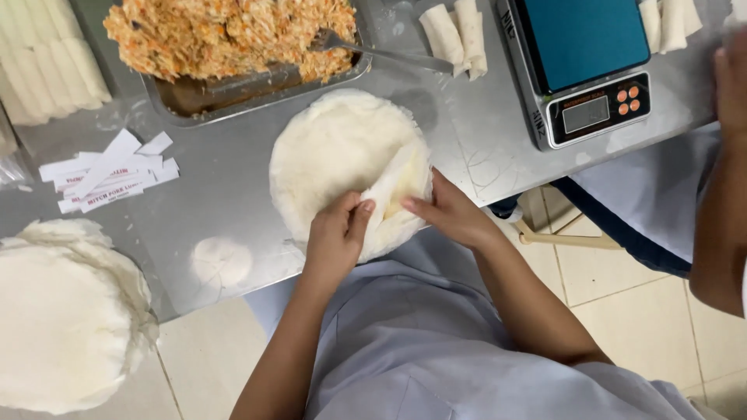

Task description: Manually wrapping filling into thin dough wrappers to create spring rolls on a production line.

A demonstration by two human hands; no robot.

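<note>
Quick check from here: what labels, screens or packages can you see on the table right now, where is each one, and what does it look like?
Paper label strips: loose pile on the steel table, left of the wrapper stack; narrow white rectangles with dark print.
Scale display: front panel of the weighing scale at upper right; small grey rectangular screen, blank as far as visible, with orange round buttons beside it on black.
Packages: none seen.

Both hands, left hand point(334, 233) and right hand point(447, 211), pinch a wrapper point(393, 190) atop the stack point(334, 148). Beyond the grip sits the tray point(233, 97), fork point(381, 53) in it. Far right, the scale point(583, 70); left, paper strips point(109, 179); nearer left, another stack point(66, 319).
</note>
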